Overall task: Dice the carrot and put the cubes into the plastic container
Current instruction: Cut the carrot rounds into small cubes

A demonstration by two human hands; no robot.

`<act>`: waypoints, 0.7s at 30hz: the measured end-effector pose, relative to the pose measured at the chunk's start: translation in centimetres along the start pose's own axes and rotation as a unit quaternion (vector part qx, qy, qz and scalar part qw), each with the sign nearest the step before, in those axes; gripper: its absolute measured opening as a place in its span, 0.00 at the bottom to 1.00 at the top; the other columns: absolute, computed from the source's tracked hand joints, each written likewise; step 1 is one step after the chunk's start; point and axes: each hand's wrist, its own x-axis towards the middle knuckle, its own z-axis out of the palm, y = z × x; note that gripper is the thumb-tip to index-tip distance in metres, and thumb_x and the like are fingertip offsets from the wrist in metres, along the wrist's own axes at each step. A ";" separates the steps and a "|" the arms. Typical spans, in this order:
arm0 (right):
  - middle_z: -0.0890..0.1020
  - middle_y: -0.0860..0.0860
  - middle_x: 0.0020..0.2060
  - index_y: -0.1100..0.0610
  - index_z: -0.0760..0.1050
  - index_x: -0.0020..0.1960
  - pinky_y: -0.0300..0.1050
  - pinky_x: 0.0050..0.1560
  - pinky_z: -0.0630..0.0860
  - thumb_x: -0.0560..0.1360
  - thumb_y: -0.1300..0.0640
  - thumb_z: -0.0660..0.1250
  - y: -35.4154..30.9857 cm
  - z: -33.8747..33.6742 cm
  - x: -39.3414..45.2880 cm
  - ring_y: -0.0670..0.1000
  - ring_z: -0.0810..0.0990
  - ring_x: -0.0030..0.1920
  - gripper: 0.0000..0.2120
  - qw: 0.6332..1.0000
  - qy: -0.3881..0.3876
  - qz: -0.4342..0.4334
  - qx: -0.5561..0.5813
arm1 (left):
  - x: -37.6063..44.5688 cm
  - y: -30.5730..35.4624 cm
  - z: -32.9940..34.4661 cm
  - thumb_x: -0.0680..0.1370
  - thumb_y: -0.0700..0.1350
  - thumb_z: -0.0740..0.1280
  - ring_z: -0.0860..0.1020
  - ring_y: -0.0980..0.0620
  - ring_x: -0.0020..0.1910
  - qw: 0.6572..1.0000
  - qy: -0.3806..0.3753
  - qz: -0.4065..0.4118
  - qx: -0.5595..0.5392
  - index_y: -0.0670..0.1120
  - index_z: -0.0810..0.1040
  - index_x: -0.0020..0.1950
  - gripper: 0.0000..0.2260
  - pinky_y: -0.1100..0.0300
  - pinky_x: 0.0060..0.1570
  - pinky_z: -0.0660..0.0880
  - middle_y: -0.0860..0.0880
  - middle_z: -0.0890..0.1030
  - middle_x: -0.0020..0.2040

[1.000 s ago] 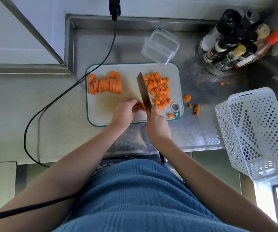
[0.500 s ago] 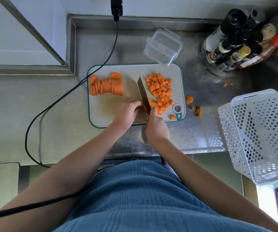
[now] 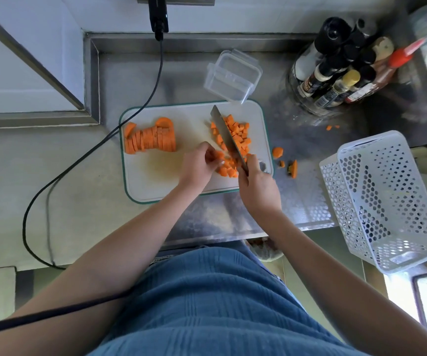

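A white cutting board (image 3: 156,173) lies on the steel counter. On its left side stands a row of carrot slices (image 3: 152,138). A heap of carrot cubes (image 3: 238,134) covers its right side. My right hand (image 3: 257,187) grips the handle of a knife (image 3: 224,132), whose blade slants across the cubes. My left hand (image 3: 198,167) is just left of the blade, fingers curled over a few carrot bits; I cannot tell whether it grips them. The clear plastic container (image 3: 231,77) stands empty behind the board.
A few carrot bits (image 3: 284,160) lie on the counter right of the board. A white perforated basket (image 3: 387,199) overhangs the counter's right end. Sauce bottles (image 3: 341,70) cluster at the back right. A black cable (image 3: 84,155) runs along the left.
The knife has swung to the right over the cube heap. My left hand has drawn back slightly from the blade, its fingers looser.
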 end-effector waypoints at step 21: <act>0.76 0.58 0.26 0.62 0.65 0.48 0.43 0.23 0.70 0.55 0.70 0.77 3.2 -2.2 1.7 0.59 0.77 0.23 0.28 0.958 0.147 -0.131 -0.210 | -0.6 4.9 -4.4 0.71 0.45 0.55 0.76 0.44 0.48 0.901 -0.129 0.329 0.251 0.39 0.78 0.49 0.16 0.55 0.47 0.71 0.44 0.79 0.47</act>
